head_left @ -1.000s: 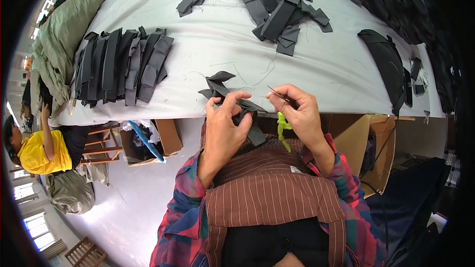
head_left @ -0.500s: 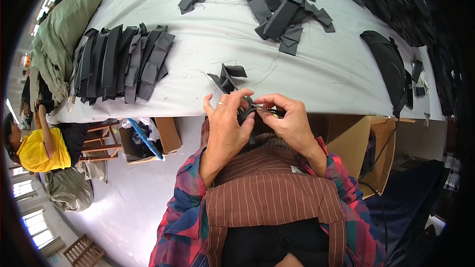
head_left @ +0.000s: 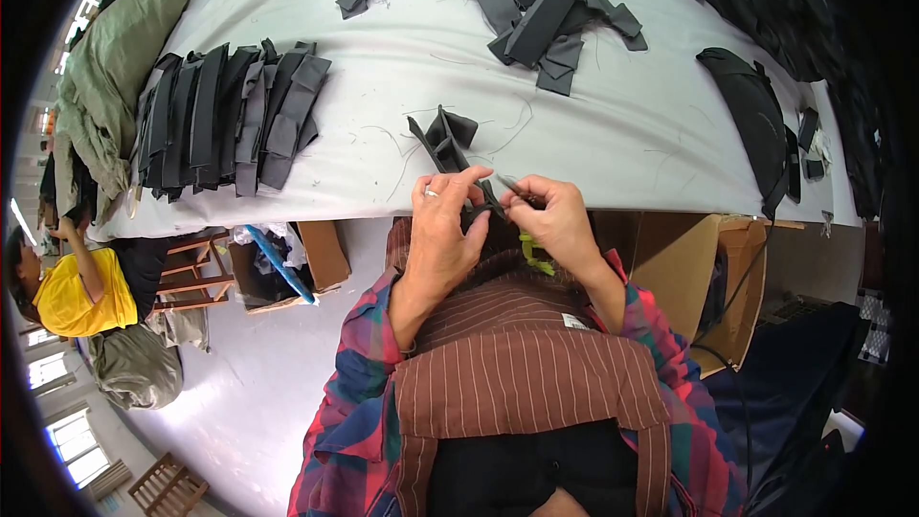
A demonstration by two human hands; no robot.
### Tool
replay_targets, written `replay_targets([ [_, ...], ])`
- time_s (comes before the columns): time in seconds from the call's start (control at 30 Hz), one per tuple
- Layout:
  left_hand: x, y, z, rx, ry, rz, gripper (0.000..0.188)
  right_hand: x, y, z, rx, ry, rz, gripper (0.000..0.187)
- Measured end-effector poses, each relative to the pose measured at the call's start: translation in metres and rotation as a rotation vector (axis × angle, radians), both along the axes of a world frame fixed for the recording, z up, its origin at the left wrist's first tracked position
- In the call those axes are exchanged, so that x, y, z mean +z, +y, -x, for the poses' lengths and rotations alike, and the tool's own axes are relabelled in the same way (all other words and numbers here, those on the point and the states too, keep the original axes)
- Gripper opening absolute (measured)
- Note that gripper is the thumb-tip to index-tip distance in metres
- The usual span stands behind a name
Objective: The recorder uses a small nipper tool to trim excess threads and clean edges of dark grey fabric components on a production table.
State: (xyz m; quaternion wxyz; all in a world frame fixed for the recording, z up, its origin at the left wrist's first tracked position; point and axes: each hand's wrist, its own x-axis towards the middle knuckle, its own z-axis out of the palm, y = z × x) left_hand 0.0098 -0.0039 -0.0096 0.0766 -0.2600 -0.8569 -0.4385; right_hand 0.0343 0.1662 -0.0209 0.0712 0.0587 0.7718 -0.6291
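1. While we are facing the near edge of the white-covered table (head_left: 369, 67), our left hand (head_left: 438, 235) is pinching a dark fabric piece (head_left: 445, 146) between thumb and fingers, and a ring (head_left: 432, 193) is showing on one of those fingers.
2. The dark fabric piece is lying by the middle of the table's near edge; its folded upper end is spreading in flaps beyond our left fingertips, while our left hand is partly hiding its lower end.
3. Our right hand (head_left: 563, 228) is gripping a small metal tool (head_left: 517, 193), the fingers closing narrowly around it; the tip is pointing toward the fabric, just beside our left fingertips, though we are seeing too little to tell whether it is touching.
4. Below our right hand, a yellow-green strip (head_left: 533, 255) is hanging in front of the near edge.
5. Toward the table's left edge, a row of dark strips (head_left: 230, 120) is lying side by side and overlapping; farther out, green cloth (head_left: 129, 62) is slumping along that edge.
6. Toward the far side, a heap of dark strips (head_left: 541, 24) is sprawling in mixed directions.
7. Near the right edge, a black curved piece (head_left: 747, 105) is resting, its narrow end reaching toward the near edge.
8. Past the near left corner, a co-worker in a yellow top (head_left: 91, 292) is holding one hand up beside the green cloth.
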Motion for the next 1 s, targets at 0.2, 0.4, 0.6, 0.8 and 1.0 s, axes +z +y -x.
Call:
replay_targets([
  [0.2, 0.0, -0.003, 0.001, 0.029, -0.045, -0.047, 0.049, 0.008, 0.006, 0.0, -0.041, -0.078, 0.348, 0.014],
  [0.4, 0.004, -0.012, 0.001, 0.055, -0.078, -0.076, 0.03, 0.014, 0.007, -0.004, 0.013, 0.01, 0.249, 0.02],
  [0.6, -0.007, -0.019, 0.002, 0.117, -0.106, -0.332, 0.018, 0.03, 0.001, -0.006, 0.065, 0.149, 0.112, 0.023],
  [0.8, -0.007, -0.023, -0.006, 0.126, -0.383, -0.662, 0.018, 0.028, -0.002, -0.011, 0.026, 0.227, 0.037, 0.016],
  [1.0, -0.013, -0.018, -0.006, 0.106, -0.335, -0.674, 0.019, 0.033, -0.012, -0.008, -0.033, 0.417, -0.178, 0.012],
])
